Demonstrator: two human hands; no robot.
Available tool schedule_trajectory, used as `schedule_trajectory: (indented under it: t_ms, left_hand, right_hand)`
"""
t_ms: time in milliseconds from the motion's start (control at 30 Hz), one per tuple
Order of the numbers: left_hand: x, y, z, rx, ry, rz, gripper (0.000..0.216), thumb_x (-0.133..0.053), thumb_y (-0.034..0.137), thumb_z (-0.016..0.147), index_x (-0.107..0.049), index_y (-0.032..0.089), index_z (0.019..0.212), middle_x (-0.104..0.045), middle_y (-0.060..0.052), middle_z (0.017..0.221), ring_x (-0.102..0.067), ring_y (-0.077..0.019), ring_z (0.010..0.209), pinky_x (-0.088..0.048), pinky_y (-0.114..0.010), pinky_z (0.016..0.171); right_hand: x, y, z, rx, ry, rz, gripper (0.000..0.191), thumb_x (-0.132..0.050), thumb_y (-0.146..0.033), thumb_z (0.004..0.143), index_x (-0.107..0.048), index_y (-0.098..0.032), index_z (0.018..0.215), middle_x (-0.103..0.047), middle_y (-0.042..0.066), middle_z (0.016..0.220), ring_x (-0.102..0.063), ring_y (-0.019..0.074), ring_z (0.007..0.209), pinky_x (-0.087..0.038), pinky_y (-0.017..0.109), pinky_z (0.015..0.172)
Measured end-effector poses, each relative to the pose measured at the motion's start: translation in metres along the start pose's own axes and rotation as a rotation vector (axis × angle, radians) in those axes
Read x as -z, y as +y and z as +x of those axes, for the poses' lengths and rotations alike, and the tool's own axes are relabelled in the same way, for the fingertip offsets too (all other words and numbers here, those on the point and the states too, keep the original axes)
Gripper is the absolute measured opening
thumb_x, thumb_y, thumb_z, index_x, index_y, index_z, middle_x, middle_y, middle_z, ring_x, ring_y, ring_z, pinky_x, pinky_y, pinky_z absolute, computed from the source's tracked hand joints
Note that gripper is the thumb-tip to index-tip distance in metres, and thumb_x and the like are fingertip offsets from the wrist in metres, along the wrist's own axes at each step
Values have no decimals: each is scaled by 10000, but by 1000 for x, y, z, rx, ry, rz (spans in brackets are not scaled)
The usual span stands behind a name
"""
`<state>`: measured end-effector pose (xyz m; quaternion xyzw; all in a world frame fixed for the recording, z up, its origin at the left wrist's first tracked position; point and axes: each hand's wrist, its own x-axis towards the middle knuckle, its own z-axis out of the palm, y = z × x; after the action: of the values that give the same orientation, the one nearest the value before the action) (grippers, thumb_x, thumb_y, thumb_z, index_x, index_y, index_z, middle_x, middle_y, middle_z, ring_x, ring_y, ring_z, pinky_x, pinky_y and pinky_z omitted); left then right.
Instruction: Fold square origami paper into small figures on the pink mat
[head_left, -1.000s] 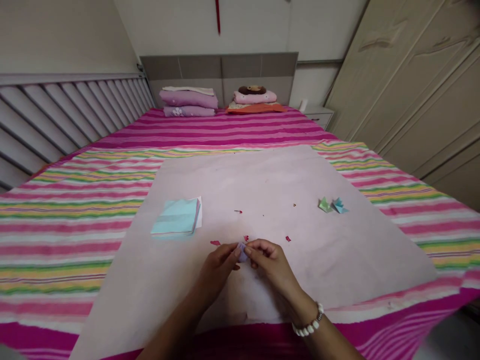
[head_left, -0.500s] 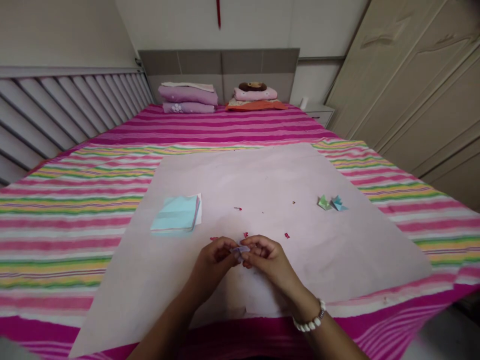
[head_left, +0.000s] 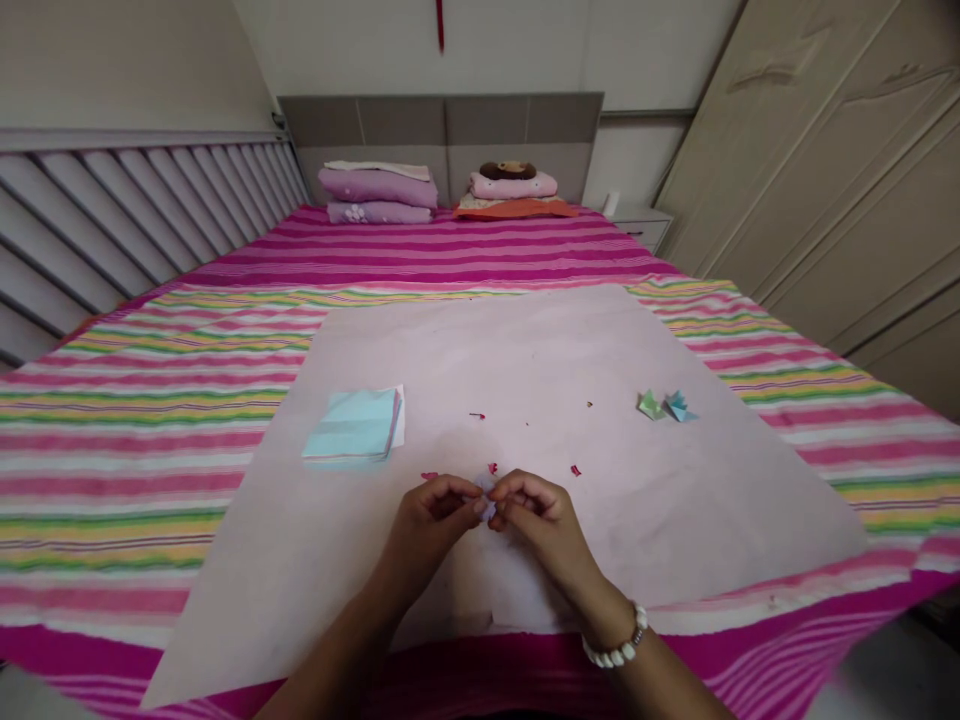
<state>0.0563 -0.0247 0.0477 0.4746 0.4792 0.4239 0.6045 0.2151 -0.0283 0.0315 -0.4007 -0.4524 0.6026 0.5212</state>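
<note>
Left hand (head_left: 433,518) and right hand (head_left: 538,520) both grip the tiny purple paper (head_left: 486,505) at your fingertips, near-centre over the pink sheet (head_left: 525,360). Over-pinch likely crumples it; a slack grip drops it among the red scraps (head_left: 574,470).

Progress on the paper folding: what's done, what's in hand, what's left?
Done: a folded green piece and blue piece lie on the pink sheet. In hand: left hand and right hand pinch a small lavender paper between them. Left: a paper stack, unfolded.
</note>
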Motion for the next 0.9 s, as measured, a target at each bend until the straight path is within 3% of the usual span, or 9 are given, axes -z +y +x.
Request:
schedule_trajectory:
  t_ms: [233, 333, 433, 533, 667, 900]
  left_hand:
    - [-3, -4, 3, 11, 91, -75, 380, -802, 276, 596, -572, 176, 881, -672, 24, 681, -637, -126, 638, -482, -253, 636]
    - [-3, -6, 5, 60, 66, -124, 438, -807, 286, 594, -580, 160, 947, -678, 13, 692, -640, -129, 658, -485, -258, 667]
    - [-1, -9, 6, 17, 76, -121, 455, -807, 281, 603, -570, 170, 976, -644, 41, 622, -615, -120, 613, -466, -243, 632]
    - [1, -9, 6, -58, 46, -72, 334, -765, 280, 670, -555, 196, 916, -638, 46, 630, -604, -118, 603, -448, -232, 601]
    - [3, -5, 3, -190, -39, 158, 89, -692, 247, 750, -642, 197, 804, -681, -10, 777, -636, -148, 733, -475, -260, 685]
    - [3, -1, 1, -274, 16, 319, 101, -684, 241, 754, -744, 232, 834, -712, -37, 803, -637, -182, 758, -503, -305, 726]
  right_hand:
    - [-3, 6, 4, -9, 80, 60, 344, -814, -316, 613, -633, -195, 880, -647, 2, 722, -588, 130, 607, -473, 263, 574]
    - [-3, 7, 5, -3, 71, 34, 343, -797, -323, 643, -618, -188, 902, -621, -17, 641, -575, 128, 582, -450, 256, 563]
    - [-4, 6, 4, 17, 93, 0, 369, -799, -311, 645, -601, -195, 934, -596, -42, 596, -554, 119, 537, -419, 242, 529]
    - [-4, 5, 5, 10, 117, 17, 381, -813, -315, 625, -582, -203, 907, -598, -51, 584, -547, 112, 507, -410, 235, 512]
    - [-2, 3, 7, 0, 81, 60, 331, -839, -300, 584, -560, -202, 733, -595, -48, 579, -545, 107, 516, -421, 234, 524]
    - [-1, 1, 5, 4, 32, 14, 193, -799, -270, 625, -632, -190, 680, -600, -27, 616, -536, 106, 562, -420, 241, 549]
